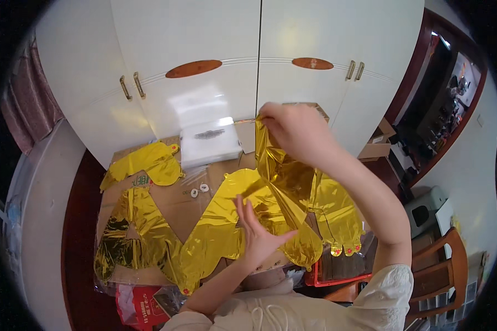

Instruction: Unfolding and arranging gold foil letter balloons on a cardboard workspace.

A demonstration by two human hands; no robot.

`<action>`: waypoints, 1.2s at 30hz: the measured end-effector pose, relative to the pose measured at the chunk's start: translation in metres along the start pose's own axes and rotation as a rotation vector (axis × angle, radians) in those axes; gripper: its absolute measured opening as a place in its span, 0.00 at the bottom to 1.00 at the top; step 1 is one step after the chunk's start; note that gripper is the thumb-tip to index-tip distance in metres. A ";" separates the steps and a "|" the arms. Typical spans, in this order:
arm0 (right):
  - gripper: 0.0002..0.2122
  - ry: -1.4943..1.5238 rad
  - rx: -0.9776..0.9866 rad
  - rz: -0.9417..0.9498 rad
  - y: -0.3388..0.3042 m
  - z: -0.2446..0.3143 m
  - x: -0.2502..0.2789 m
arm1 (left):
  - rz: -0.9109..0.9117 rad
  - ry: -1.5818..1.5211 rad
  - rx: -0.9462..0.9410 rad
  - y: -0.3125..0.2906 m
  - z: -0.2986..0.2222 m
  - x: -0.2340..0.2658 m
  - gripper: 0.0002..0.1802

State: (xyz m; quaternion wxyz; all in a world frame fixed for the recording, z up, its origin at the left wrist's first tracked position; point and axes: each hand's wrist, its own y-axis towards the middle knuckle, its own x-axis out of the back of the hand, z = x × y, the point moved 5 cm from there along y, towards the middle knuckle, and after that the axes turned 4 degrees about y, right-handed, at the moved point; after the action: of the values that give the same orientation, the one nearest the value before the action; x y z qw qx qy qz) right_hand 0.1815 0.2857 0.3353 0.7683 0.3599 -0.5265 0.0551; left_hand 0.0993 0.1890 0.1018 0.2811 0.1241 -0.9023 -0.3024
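Several flat gold foil balloons lie on a cardboard-covered table. My right hand (298,132) is raised and pinches the top edge of one gold foil balloon (286,171), which hangs down in folds. Lower and further left, my left hand (259,238) has its fingers stretched and thumb spread, with nothing in it. Beneath that hand lies a large letter-shaped foil balloon (210,237). At the left is an A-shaped foil balloon (141,215), and behind it another folded foil balloon (149,163). More foil balloons (337,209) with red-marked tabs lie at the right, partly behind my right arm.
A clear-wrapped white box (210,142) stands at the back of the table. Two small white rolls (200,190) lie on the cardboard (174,201). White cabinet doors (204,33) rise behind. A wooden chair (444,270) stands at the right, a red bag (141,306) below the front edge.
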 end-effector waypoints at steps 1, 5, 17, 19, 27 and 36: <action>0.07 0.082 -0.012 -0.021 0.004 -0.001 0.004 | -0.066 0.032 -0.075 -0.001 0.010 0.005 0.79; 0.09 0.385 -0.030 0.021 0.013 -0.010 0.017 | -0.153 -0.225 0.030 0.008 0.049 0.031 0.78; 0.08 0.839 -0.293 0.245 0.014 -0.088 -0.067 | -0.158 -1.287 0.780 -0.006 0.126 0.065 0.10; 0.08 0.745 -0.296 0.338 0.005 -0.122 -0.109 | -0.303 -1.206 0.811 -0.006 0.113 0.097 0.07; 0.09 0.808 -0.167 0.575 0.012 -0.097 -0.194 | -0.435 -0.655 0.642 -0.014 0.107 0.174 0.12; 0.04 1.099 0.002 0.295 0.011 -0.085 -0.150 | 0.220 -0.074 -0.493 -0.016 -0.027 0.160 0.10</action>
State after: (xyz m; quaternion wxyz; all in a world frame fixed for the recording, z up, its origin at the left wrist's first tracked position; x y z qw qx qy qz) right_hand 0.1757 0.3894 0.1979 0.9131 0.2020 -0.0941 0.3414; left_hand -0.0136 0.1002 0.1790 0.3009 -0.0580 -0.8191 -0.4849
